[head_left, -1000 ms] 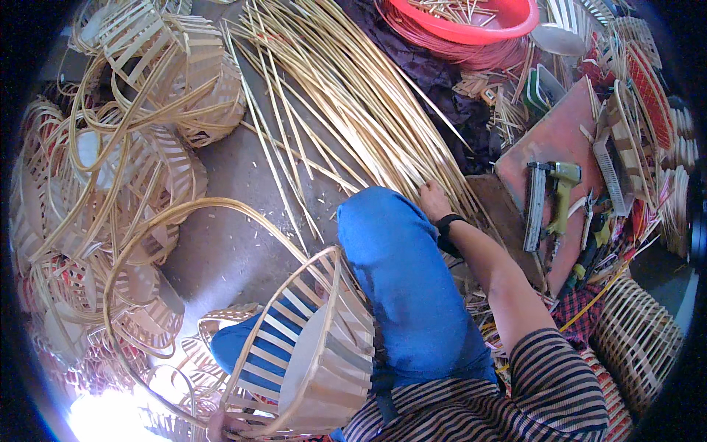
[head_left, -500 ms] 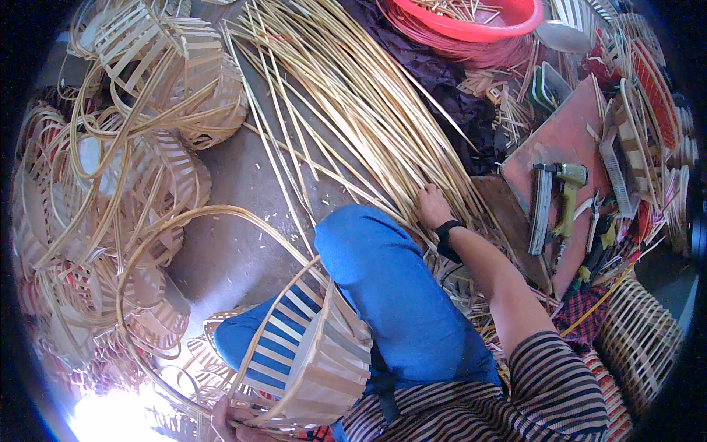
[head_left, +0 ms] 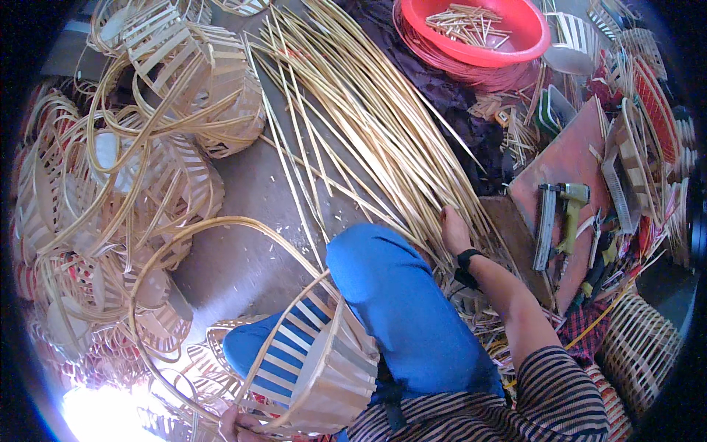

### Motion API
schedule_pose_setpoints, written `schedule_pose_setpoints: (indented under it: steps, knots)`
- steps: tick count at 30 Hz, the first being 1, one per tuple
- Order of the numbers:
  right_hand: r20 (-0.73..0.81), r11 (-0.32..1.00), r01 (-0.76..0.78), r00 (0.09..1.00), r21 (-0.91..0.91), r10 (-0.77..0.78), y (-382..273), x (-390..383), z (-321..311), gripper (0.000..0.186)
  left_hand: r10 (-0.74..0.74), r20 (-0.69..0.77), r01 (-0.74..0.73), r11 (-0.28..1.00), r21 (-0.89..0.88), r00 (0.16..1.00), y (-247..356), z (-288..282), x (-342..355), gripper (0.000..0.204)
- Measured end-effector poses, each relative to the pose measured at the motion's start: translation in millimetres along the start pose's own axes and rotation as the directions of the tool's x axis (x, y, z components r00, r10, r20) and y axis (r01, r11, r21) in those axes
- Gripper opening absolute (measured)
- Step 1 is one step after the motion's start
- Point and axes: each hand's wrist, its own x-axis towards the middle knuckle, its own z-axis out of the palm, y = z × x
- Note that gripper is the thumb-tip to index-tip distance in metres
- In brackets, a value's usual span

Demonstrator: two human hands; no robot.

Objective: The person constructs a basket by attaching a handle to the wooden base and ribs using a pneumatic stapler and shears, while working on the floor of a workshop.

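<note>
Low in the view, my left hand [head_left: 237,424] is closed on the rim of a woven wooden-strip basket [head_left: 335,383], where its tall hoop handle [head_left: 140,283] meets it. The basket lies tilted against my blue-clad leg, with its open side toward the left. My right hand [head_left: 455,231], a dark band at its wrist, rests at the near right edge of a big bundle of thin cane sticks [head_left: 390,125]. Its fingers look curled in among the stick ends and are partly hidden, so what they pinch does not show.
Several handled baskets [head_left: 221,96] are heaped on the left. A red basin [head_left: 530,55] with short sticks stands at the far right. Nearer, a green nail gun [head_left: 571,214] lies on a reddish board [head_left: 534,158], beside pliers [head_left: 595,228]. A latticed basket [head_left: 644,353] sits at the right.
The view has shifted, so most things sit slightly lower and farther right. My right hand has moved slightly along the stick bundle's edge. My left hand keeps its hold on the basket.
</note>
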Motion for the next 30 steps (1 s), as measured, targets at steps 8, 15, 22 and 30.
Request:
schedule_pose_setpoints:
  steps: [8,15,22,30]
  knots:
    - [0.212,0.991,0.101,0.974,-0.085,-0.081,3.2,1.2,8.3,0.011,-0.027,-0.032,0.028,0.999,0.028,0.999,-4.6,-6.7,-9.5,0.035]
    - [0.026,0.935,0.228,0.973,-0.273,-0.230,-2.2,39.1,5.3,0.031,-0.061,-0.042,0.064,0.995,0.076,0.997,-4.0,-16.4,-15.4,0.034]
    - [0.305,0.947,-0.164,0.920,-0.277,0.248,-11.8,32.3,20.3,0.038,-0.073,-0.074,0.082,0.989,0.127,0.995,-7.0,-30.9,-22.0,0.032]
    - [0.467,0.968,-0.228,0.848,-0.109,0.252,-32.6,1.9,44.8,0.042,-0.082,-0.091,0.097,0.979,0.181,0.993,-7.7,-44.5,-24.1,0.031]
